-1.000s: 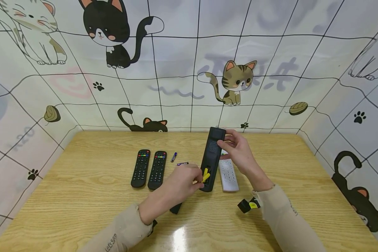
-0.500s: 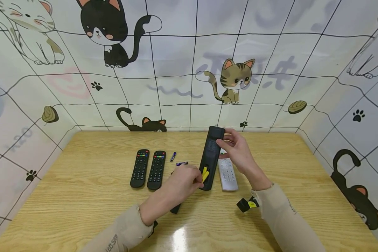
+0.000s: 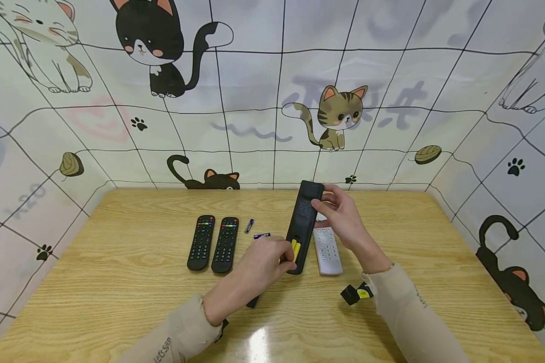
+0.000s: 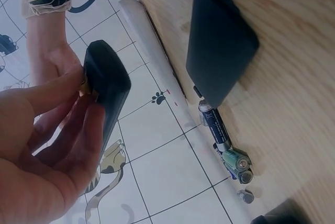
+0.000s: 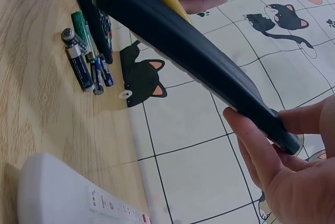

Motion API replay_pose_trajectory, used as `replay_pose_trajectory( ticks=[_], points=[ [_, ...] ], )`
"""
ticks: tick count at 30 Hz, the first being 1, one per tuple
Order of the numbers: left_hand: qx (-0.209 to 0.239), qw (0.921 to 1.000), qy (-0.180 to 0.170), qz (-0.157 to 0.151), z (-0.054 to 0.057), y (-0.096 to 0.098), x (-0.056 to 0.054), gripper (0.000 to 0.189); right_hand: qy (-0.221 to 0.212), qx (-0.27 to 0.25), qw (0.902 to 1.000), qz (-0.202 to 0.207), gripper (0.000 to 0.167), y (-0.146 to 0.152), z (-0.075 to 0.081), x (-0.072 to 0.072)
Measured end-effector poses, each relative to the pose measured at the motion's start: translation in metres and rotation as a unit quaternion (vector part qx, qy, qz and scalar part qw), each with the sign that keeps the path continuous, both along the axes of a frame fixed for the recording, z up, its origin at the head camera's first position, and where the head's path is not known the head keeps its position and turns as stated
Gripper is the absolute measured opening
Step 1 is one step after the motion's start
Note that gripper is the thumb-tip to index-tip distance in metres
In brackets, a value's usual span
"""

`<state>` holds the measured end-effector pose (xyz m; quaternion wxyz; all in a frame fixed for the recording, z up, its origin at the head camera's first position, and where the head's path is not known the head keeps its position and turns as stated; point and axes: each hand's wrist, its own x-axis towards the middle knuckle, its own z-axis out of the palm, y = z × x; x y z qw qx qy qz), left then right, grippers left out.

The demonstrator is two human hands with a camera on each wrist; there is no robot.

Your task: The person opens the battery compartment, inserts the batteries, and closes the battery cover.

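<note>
My right hand (image 3: 340, 217) holds a black remote control (image 3: 306, 214) by its upper end, tilted up above the table with its back facing me. Two yellow batteries (image 3: 295, 247) lie in the compartment near its lower end. Over that compartment, my left hand (image 3: 263, 259) has curled fingers and pinches at a yellow battery. From the right wrist view, one yellow battery (image 5: 171, 1) slants up out of the remote beside the left fingertips. The left wrist view shows thumb and fingers close around the remote's end, hiding most of the battery.
Two black remotes (image 3: 213, 244) lie face up on the left. A white remote (image 3: 328, 252) lies right of the held one. Several loose batteries (image 5: 78, 67) rest on the table (image 3: 141, 297) behind my left hand. A dark slab-like object (image 4: 220, 46) sits partly beneath my left arm.
The yellow batteries, splayed and sticking out before, now lie closer together and deeper in the compartment. My left fingers have followed them slightly; the right hand keeps its grip.
</note>
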<state>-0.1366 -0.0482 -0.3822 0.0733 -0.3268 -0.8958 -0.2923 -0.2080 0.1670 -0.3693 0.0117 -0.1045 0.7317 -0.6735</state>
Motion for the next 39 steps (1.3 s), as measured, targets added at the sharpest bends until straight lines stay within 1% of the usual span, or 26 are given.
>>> replay_pose_trajectory(
  ticks=[3, 5, 8, 10, 12, 15, 18, 20, 22, 24, 27, 32, 39],
  points=[
    [0.006, 1.0, 0.001, 0.004, 0.0, 0.0, 0.0, 0.018, -0.002, -0.003, 1.0, 0.003, 0.045, 0.001, 0.001, -0.001],
    [0.006, 0.9999, 0.002, 0.014, -0.001, 0.0, 0.0, 0.022, -0.003, -0.004, 1.0, 0.005, 0.046, 0.002, 0.001, -0.001],
    [0.005, 0.9994, 0.001, 0.033, -0.002, -0.001, 0.0, 0.034, -0.005, -0.007, 0.9999, 0.009, 0.046, 0.003, 0.001, -0.002],
    [0.012, 0.9989, -0.013, 0.044, -0.002, -0.001, 0.0, 0.044, -0.007, -0.009, 0.9999, 0.013, 0.046, 0.004, 0.001, -0.002],
    [0.026, 0.9977, -0.039, 0.05, -0.002, -0.001, -0.002, 0.054, -0.009, -0.014, 0.9997, 0.016, 0.045, 0.004, 0.002, -0.003],
    [0.06, 0.9919, -0.099, 0.052, -0.002, -0.002, -0.004, 0.068, -0.011, -0.015, 0.9996, 0.023, 0.044, 0.005, 0.002, -0.004],
    [0.1, 0.981, -0.16, 0.046, -0.001, -0.003, -0.007, 0.081, -0.012, -0.015, 0.9995, 0.027, 0.045, 0.005, 0.003, -0.004],
    [0.126, 0.9726, -0.193, 0.034, -0.001, -0.004, -0.008, 0.089, -0.012, -0.015, 0.9994, 0.029, 0.046, 0.004, 0.003, -0.004],
    [0.146, 0.9646, -0.218, 0.022, -0.001, -0.006, -0.01, 0.092, -0.011, -0.014, 0.9994, 0.03, 0.046, 0.005, 0.003, -0.003],
    [0.159, 0.9589, -0.235, 0.012, -0.002, -0.007, -0.01, 0.095, -0.008, -0.014, 0.9994, 0.031, 0.047, 0.005, 0.004, -0.003],
    [0.168, 0.955, -0.244, 0.004, -0.003, -0.008, -0.011, 0.096, -0.004, -0.012, 0.9994, 0.031, 0.047, 0.004, 0.004, -0.001],
    [0.176, 0.9511, -0.254, 0.002, -0.006, -0.008, -0.01, 0.097, -0.001, -0.009, 0.9996, 0.029, 0.045, 0.002, 0.005, 0.0],
    [0.177, 0.952, -0.25, 0.003, -0.007, -0.008, -0.011, 0.097, -0.008, -0.007, 0.9996, 0.027, 0.046, 0.002, 0.006, 0.001]
  ],
)
